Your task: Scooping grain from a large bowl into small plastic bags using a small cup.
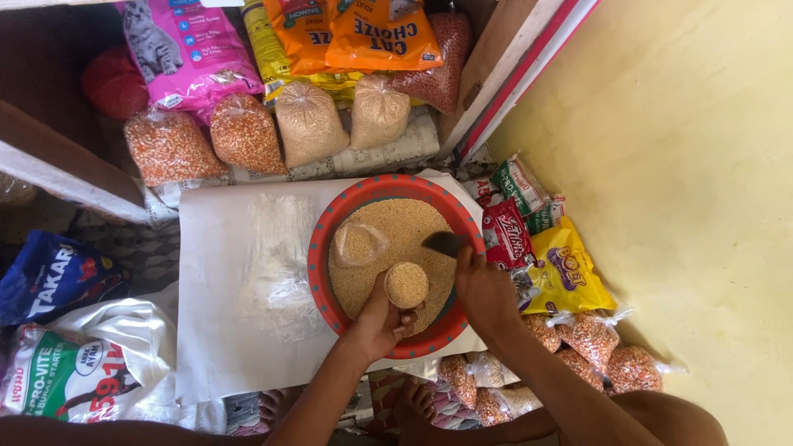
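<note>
Basin [330,216] of grain on white sheet [216,281], yellow floor [694,165]

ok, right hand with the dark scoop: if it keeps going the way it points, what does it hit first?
The right hand points its dark scoop up-left, so it would likely meet the grain in the red bowl first; depth is unclear.

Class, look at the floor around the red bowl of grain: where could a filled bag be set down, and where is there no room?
Free: the white sheet left of the red bowl, below the clear plastic bags; also the yellow floor right of the snack packets. Crowded: the grain bags behind the bowl, and the small bags beside the right hand.
</note>
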